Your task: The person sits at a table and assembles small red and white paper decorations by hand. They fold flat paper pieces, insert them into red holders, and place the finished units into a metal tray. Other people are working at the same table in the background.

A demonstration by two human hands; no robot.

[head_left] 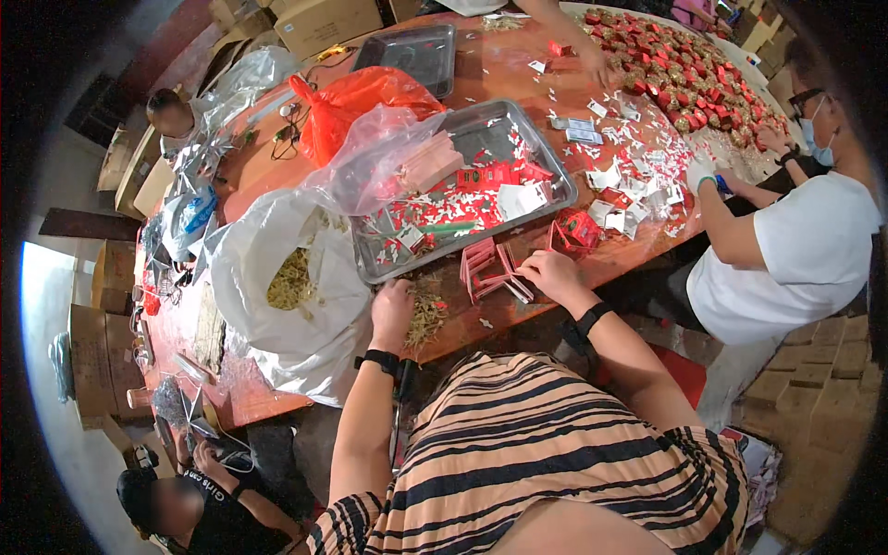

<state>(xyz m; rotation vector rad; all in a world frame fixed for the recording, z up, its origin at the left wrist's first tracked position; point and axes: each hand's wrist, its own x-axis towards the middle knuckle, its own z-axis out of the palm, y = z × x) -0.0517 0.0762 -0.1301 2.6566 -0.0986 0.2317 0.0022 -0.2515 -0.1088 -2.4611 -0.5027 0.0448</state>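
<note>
Pink flat-folded cardboard box blanks point(488, 268) lie at the table edge, twelve o'clock from me; my right hand point(552, 275) pinches one, my left hand point(392, 313) rests clenched on golden straw filler point(425, 319). I judge the loose blanks could slide off the edge.

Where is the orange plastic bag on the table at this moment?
In the head view, the orange plastic bag lies on the far left part of the table, between the two metal trays, behind a clear bag.

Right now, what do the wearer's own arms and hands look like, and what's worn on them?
Both forearms are bare, with no gloves. The left hand has a black watch-like band at its wrist; the right hand has a plain black wristband. Short sleeves of a tan-and-black striped shirt start above the elbows.
</note>
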